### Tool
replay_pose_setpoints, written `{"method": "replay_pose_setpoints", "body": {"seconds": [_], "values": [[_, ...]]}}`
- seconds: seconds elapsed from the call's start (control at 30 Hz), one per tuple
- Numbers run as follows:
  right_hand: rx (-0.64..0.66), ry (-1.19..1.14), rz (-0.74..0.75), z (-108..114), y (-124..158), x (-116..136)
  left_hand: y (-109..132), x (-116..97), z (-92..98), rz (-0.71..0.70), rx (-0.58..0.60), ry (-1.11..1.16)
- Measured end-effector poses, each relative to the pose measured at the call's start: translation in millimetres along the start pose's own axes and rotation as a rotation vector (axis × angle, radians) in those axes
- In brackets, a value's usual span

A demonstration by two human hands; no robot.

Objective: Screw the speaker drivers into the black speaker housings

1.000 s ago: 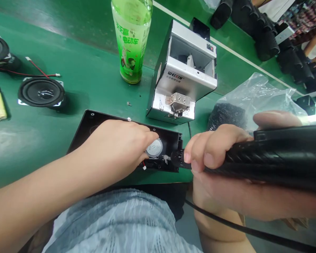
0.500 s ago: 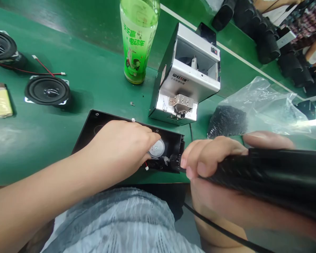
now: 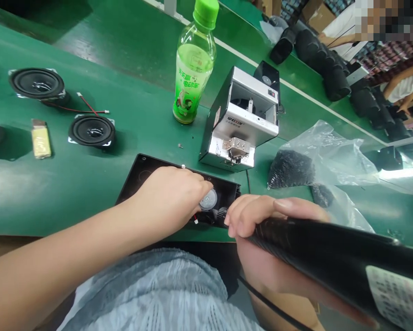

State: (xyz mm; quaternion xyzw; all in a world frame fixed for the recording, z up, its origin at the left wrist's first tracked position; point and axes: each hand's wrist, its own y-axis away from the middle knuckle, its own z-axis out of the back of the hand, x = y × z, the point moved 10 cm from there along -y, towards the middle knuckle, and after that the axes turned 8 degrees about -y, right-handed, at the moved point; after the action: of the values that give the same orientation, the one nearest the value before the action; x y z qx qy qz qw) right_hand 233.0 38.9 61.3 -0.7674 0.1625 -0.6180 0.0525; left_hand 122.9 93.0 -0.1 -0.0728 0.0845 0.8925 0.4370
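My left hand (image 3: 175, 195) is closed over a black speaker housing (image 3: 132, 177), its fingertips against the round silver back of a speaker (image 3: 209, 200) inside it. A short red wire with a white plug (image 3: 196, 220) sticks out below those fingers. In my right hand (image 3: 258, 216) is a black electric screwdriver (image 3: 317, 243), held nearly flat with a label on its rear. The screwdriver's front end points into the housing's right part, beside the silver disc; its tip cannot be made out clearly. A black cord (image 3: 272, 299) hangs below my right hand.
A screw feeder (image 3: 239, 124) stands behind the housing, beside a green drink bottle (image 3: 194, 69). Left lie two loose speakers (image 3: 92, 131) (image 3: 37, 83) and a yellow-wrapped block (image 3: 41, 141). Right is a plastic bag of black screws (image 3: 291, 169). Other people work beyond rows of black housings (image 3: 312, 50).
The view has shifted, showing more of the bottle and the left side. The screwdriver's rear has tilted down, its label now visible, and its front sits nearer the silver disc. My left hand keeps its place.
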Motion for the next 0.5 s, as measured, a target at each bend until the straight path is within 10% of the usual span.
{"method": "replay_pose_setpoints", "body": {"seconds": [0.33,0.5], "values": [[-0.193,-0.111,0.153,18,11,7,22,-5,5.8,-0.082,-0.122,0.015],[-0.258,-0.152,0.121,31,-41,41,52,-25,5.8,-0.177,-0.327,-0.080]]}}
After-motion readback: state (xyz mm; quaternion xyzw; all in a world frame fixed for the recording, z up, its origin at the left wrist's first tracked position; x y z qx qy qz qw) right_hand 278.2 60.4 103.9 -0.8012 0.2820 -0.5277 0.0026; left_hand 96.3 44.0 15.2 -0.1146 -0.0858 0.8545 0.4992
